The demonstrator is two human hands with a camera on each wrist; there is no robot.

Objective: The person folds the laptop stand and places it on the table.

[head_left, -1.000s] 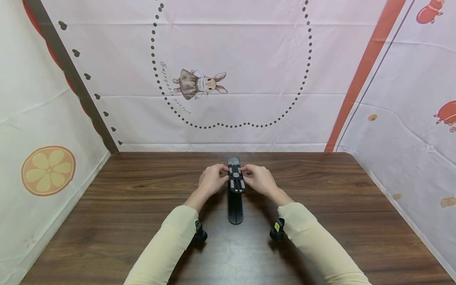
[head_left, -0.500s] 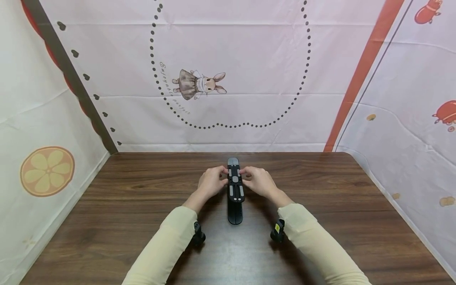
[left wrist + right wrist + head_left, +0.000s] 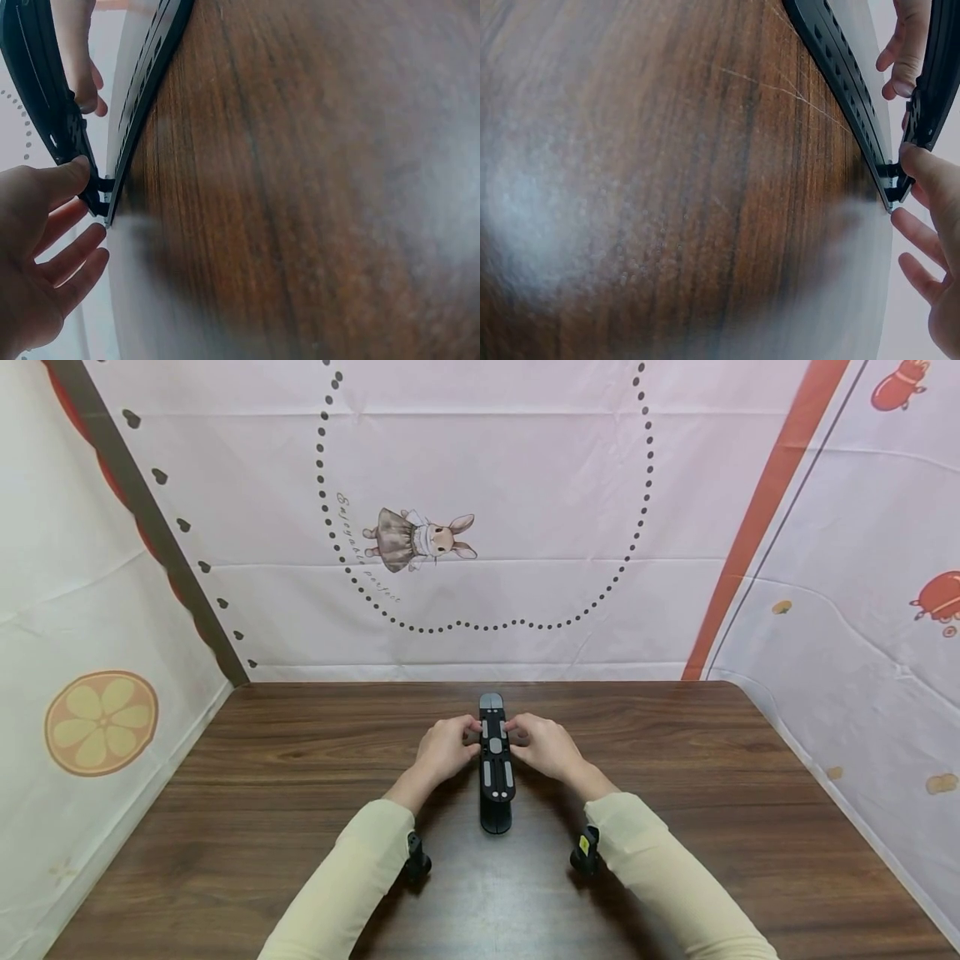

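Note:
A narrow black folding laptop stand [image 3: 497,770] with grey pads lies lengthwise before me on the wooden table. In the wrist views its upper part [image 3: 34,71] rises at an angle from the flat lower part [image 3: 840,79], and the two join at the far end by a short link. My left hand [image 3: 444,750] pinches the left side of the upper part close to that joint, thumb on top. From the right, my right hand [image 3: 549,748] pinches the opposite edge in the same way. The other fingers of both hands are spread loosely.
The brown wooden table [image 3: 300,752] has its far edge just behind the stand. Printed white cloth [image 3: 555,510] hangs behind it and along both sides. A small black wrist camera [image 3: 417,858] sits below the left cuff, another [image 3: 585,850] by the right.
The near end of the laptop stand's upper part has swung toward me, covering more of the lower part. Both hands have shifted slightly nearer with it, keeping their grip.

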